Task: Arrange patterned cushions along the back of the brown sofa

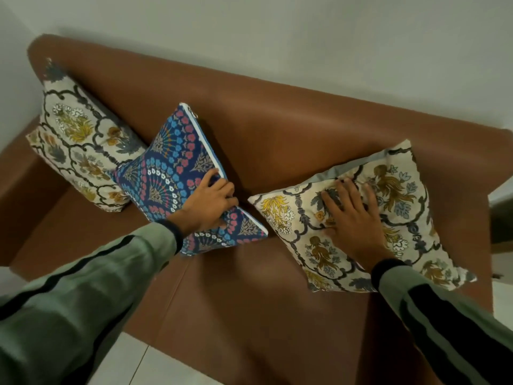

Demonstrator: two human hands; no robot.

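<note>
Left hand (pixel 211 200) closed around the right edge of the blue cushion (pixel 177 173), mid-sofa against the backrest. Right hand (pixel 351 218) flat, fingers spread, pressing the cream cushion (pixel 394 195) at the right end. Another cream floral cushion (pixel 75 134) propped in the brown sofa's (pixel 277 129) left corner.

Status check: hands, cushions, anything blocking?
Left hand gripping blue cushion by its edge. Right hand flat, open, on right cream cushion. Left cream cushion leaning at sofa back. Nothing blocking.
</note>
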